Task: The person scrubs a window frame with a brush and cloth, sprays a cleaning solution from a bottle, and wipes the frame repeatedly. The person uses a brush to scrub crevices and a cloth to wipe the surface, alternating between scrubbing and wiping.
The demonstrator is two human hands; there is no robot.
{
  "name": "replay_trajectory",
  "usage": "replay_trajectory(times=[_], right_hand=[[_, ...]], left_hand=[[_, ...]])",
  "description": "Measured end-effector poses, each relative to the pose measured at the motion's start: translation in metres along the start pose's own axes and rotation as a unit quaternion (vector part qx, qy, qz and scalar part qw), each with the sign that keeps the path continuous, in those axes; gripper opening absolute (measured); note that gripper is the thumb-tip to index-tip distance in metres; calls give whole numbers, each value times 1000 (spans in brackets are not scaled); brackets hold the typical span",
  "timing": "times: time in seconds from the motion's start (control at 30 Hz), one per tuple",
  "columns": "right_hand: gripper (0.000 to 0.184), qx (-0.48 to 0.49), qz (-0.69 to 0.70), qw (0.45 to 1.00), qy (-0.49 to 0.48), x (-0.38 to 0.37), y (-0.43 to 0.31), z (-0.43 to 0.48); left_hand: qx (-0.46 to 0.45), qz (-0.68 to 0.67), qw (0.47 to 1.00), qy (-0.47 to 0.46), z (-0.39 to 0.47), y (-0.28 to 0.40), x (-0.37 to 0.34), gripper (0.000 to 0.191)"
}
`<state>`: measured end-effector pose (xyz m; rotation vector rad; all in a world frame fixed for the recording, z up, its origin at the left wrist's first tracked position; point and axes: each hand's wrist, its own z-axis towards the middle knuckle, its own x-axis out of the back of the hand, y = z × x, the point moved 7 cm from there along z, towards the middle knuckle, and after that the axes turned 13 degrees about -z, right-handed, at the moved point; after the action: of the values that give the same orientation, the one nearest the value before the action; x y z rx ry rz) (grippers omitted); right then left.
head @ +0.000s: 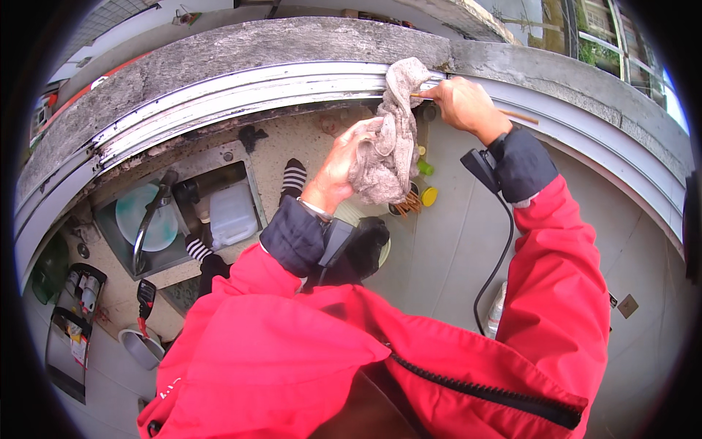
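A damp-looking grey rag [397, 131] hangs bunched up over the white window track [263, 82]. My left hand [343, 164] grips the rag's lower left side. At the rag's upper right, my right hand [466, 104] is closed on a thin wooden stick [521, 116]. One end of the stick touches the cloth, and the other sticks out beyond the wrist. Part of the stick is hidden behind the right hand and wrist.
Below lies a speckled counter [285, 129] with a steel sink [186, 263], its curved faucet [147, 230] and a plastic container [233, 214]. My feet in striped socks [294, 174] stand there. A yellow-lidded jar [429, 196] and several brown sticks [408, 204] are below the rag.
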<state>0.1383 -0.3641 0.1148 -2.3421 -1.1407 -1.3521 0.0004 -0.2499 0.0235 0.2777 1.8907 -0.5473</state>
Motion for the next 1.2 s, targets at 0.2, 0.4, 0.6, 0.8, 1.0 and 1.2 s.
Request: replay_trajectory(times=[0.2,0.4,0.6,0.8,1.0,1.2], right_hand=[[32,-50,21,991,-123,-19,6,8],[32,61,155,986,-25,8,-60,54],[34,128,231,964,34,50,-175,122],[36,135,270,949,93,81,-254,160],[32,174,261,935,169,120,-316,187],[34,179,271,922,209,138,-351,200]], left_hand=[[-8,-65,997,28,-10,17,11,38],[-79,-25,996,33,-56,61,11,35],[-148,187,963,126,-114,136,20,32],[-241,268,915,182,-166,201,25,28],[-328,292,874,207,-211,247,32,26],[-371,355,827,230,-248,279,25,29]])
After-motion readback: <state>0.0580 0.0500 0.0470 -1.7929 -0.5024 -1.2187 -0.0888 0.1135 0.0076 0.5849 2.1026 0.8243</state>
